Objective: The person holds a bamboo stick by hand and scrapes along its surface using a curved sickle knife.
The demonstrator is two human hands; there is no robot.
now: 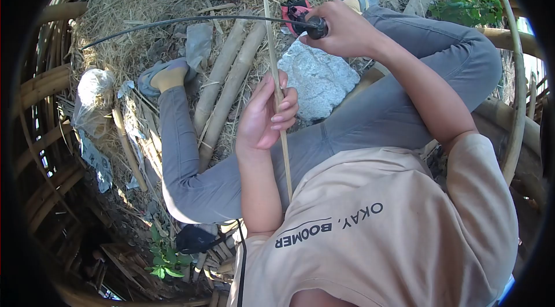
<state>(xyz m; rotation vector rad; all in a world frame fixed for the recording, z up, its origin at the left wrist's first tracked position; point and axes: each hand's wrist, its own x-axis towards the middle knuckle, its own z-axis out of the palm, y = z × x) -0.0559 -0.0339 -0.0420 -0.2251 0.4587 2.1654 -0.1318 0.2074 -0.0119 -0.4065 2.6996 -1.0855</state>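
Note:
My left hand (267,111) is closed around a thin bamboo strip (273,47), thumb and fingers wrapped about its middle. The strip stands nearly lengthwise in view, its lower end reaching my shirt and its upper end over the straw. In my right hand (342,30) is the dark handle of a long knife (191,18), fingers curled round it. Its narrow, dark blade curves away to the left, seen almost edge-on, and crosses the strip above my left hand. A pale grey rock (318,80) lies between my legs, just below the knife handle.
Two bamboo poles (231,84) lie on the straw-covered ground by my left leg. A clear plastic bag (92,99) rests farther left, near slatted bamboo walling (43,96). A pink and black item (295,13) sits beyond the rock. Green plants (468,7) grow at upper right.

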